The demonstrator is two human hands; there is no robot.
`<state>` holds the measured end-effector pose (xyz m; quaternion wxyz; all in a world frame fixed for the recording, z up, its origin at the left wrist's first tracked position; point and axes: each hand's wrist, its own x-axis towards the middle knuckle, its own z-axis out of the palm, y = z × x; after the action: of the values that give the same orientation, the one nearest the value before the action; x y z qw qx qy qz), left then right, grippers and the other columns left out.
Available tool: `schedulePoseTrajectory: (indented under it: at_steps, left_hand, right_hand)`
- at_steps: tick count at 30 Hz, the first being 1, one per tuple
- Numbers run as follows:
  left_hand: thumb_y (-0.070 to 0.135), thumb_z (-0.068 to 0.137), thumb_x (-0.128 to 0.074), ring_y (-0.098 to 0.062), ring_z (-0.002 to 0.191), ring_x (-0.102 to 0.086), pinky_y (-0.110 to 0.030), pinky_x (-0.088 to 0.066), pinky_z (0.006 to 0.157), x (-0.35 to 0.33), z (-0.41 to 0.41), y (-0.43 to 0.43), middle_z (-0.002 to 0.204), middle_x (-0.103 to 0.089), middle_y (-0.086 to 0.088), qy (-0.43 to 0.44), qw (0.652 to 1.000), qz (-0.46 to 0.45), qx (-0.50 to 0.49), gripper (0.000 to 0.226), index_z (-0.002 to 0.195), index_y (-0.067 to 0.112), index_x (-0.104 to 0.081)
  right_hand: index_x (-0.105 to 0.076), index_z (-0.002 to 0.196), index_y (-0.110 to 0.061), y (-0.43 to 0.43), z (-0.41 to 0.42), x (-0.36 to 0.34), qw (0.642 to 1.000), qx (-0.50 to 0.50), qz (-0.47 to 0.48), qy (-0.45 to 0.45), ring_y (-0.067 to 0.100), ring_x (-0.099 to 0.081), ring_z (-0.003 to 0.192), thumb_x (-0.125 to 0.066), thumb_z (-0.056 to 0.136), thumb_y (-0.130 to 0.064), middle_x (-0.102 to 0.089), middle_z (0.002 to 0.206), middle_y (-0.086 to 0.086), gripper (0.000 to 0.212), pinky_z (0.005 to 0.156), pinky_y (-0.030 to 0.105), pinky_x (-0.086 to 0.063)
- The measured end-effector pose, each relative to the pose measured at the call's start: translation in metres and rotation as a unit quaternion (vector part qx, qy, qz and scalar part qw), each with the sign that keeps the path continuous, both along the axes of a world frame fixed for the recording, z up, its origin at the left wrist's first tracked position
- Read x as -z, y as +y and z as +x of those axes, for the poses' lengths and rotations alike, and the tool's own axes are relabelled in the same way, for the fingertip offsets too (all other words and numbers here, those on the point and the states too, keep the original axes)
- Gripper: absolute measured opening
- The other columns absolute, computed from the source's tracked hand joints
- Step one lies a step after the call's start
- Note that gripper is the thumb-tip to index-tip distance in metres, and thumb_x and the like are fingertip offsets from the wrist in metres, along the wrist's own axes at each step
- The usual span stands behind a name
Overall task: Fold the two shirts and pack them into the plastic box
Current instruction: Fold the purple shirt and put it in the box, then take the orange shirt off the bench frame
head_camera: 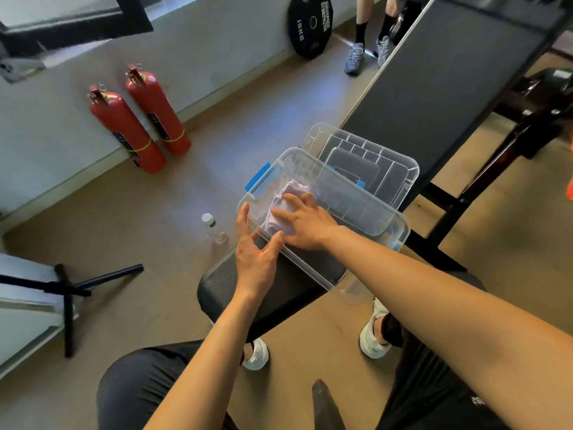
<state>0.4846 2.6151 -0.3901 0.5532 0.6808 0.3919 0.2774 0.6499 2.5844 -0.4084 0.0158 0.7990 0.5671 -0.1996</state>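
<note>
A clear plastic box (366, 209) with blue latches stands on the black bench seat (279, 290). Inside it lies a folded lilac shirt (294, 193). My right hand (307, 225) reaches into the box and rests flat on the shirt, fingers spread. My left hand (254, 246) hovers at the box's near left rim, palm up and fingers apart, holding nothing. Only one shirt is visible; whether another lies under it cannot be told.
The clear lid (372, 162) leans behind the box against the inclined black bench back (434, 88). A small clear bottle (214, 228) stands on the floor left of the bench. Two red fire extinguishers (139, 119) and a weight plate (310, 26) line the wall. Another person's feet (366, 54) stand beyond.
</note>
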Motion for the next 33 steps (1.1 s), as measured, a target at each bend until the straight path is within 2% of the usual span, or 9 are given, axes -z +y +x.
schedulePoseTrajectory:
  at_steps: [3,6,11,15,19,25,29,31,33]
  left_hand:
    - [0.028,0.087,-0.072,-0.025,0.129,-0.057,-0.042,-0.052,0.105,-0.011,0.009,0.005,0.150,-0.039,0.010,0.031,1.000,-0.003,0.002,0.080,0.154,0.036,-0.029]
    - [0.014,0.089,-0.070,-0.029,0.127,-0.056,-0.046,-0.049,0.109,-0.021,0.021,0.007,0.146,-0.045,0.004,0.076,0.997,-0.003,-0.012,0.076,0.153,0.032,-0.033]
    - [0.018,0.085,-0.070,-0.037,0.115,-0.063,-0.048,-0.051,0.106,-0.033,0.033,0.012,0.134,-0.062,-0.018,0.145,0.989,0.012,-0.032,0.074,0.151,0.028,-0.039]
    - [0.024,0.076,-0.072,-0.032,0.106,-0.068,-0.044,-0.056,0.098,-0.046,0.040,0.018,0.122,-0.064,-0.005,0.170,0.984,0.022,-0.040,0.080,0.150,0.030,-0.043]
    - [0.035,0.081,-0.080,-0.026,0.130,-0.055,-0.041,-0.046,0.111,-0.053,0.049,0.021,0.143,-0.055,-0.002,0.204,0.978,0.038,-0.010,0.078,0.150,0.029,-0.044]
    - [0.045,0.085,-0.073,-0.035,0.140,-0.036,-0.052,-0.036,0.114,-0.062,0.065,-0.020,0.155,-0.040,-0.010,0.299,0.941,0.154,0.024,0.074,0.151,0.028,-0.044]
    - [0.039,0.085,-0.072,-0.040,0.152,-0.016,-0.055,-0.020,0.121,-0.070,0.084,-0.068,0.166,-0.025,-0.014,0.299,0.907,0.290,0.064,0.061,0.143,0.031,-0.053]
    - [0.039,0.085,-0.074,-0.036,0.149,-0.027,-0.045,-0.023,0.119,-0.074,0.104,-0.087,0.161,-0.038,-0.011,0.251,0.904,0.319,0.136,0.050,0.133,0.028,-0.063]
    - [0.035,0.088,-0.074,-0.027,0.136,-0.044,-0.034,-0.032,0.110,-0.081,0.130,-0.107,0.148,-0.053,-0.005,0.195,0.917,0.273,0.215,0.038,0.125,0.024,-0.069]
  right_hand:
    - [-0.026,0.157,-0.033,-0.008,0.015,-0.016,0.989,0.055,0.032,0.133,0.031,-0.015,0.151,-0.057,0.097,-0.047,-0.017,0.167,-0.004,0.069,0.120,0.052,-0.028]
    - [-0.040,0.152,-0.032,-0.034,0.028,-0.030,0.956,0.143,0.086,0.243,0.027,-0.043,0.139,-0.062,0.097,-0.028,-0.039,0.158,0.004,0.059,0.115,0.044,-0.040]
    - [-0.049,0.146,-0.028,-0.085,0.027,-0.048,0.944,0.188,0.127,0.239,0.021,-0.055,0.124,-0.062,0.097,-0.027,-0.055,0.144,0.003,0.051,0.104,0.038,-0.047]
    - [-0.056,0.140,-0.026,-0.127,0.023,-0.057,0.937,0.199,0.171,0.230,0.018,-0.056,0.121,-0.060,0.098,-0.027,-0.057,0.140,-0.001,0.042,0.100,0.034,-0.048]
    - [-0.063,0.132,-0.022,-0.157,0.021,-0.055,0.923,0.220,0.211,0.234,0.016,-0.059,0.115,-0.063,0.097,-0.026,-0.062,0.133,-0.002,0.035,0.095,0.029,-0.051]
    - [-0.072,0.114,-0.017,-0.188,0.020,-0.047,0.888,0.255,0.313,0.221,0.009,-0.063,0.098,-0.069,0.093,-0.024,-0.071,0.113,0.000,0.023,0.082,0.024,-0.053]
    - [-0.076,0.100,-0.013,-0.218,0.033,-0.058,0.810,0.349,0.425,0.203,0.007,-0.067,0.082,-0.070,0.092,-0.021,-0.072,0.090,-0.004,0.013,0.074,0.018,-0.055]
    - [-0.075,0.100,-0.015,-0.236,0.049,-0.065,0.735,0.437,0.484,0.187,0.004,-0.067,0.081,-0.070,0.093,-0.022,-0.071,0.089,-0.005,0.012,0.072,0.016,-0.054]
    - [-0.071,0.102,-0.020,-0.256,0.073,-0.070,0.632,0.522,0.539,0.195,0.006,-0.067,0.082,-0.071,0.090,-0.027,-0.071,0.094,-0.005,0.014,0.075,0.026,-0.057]
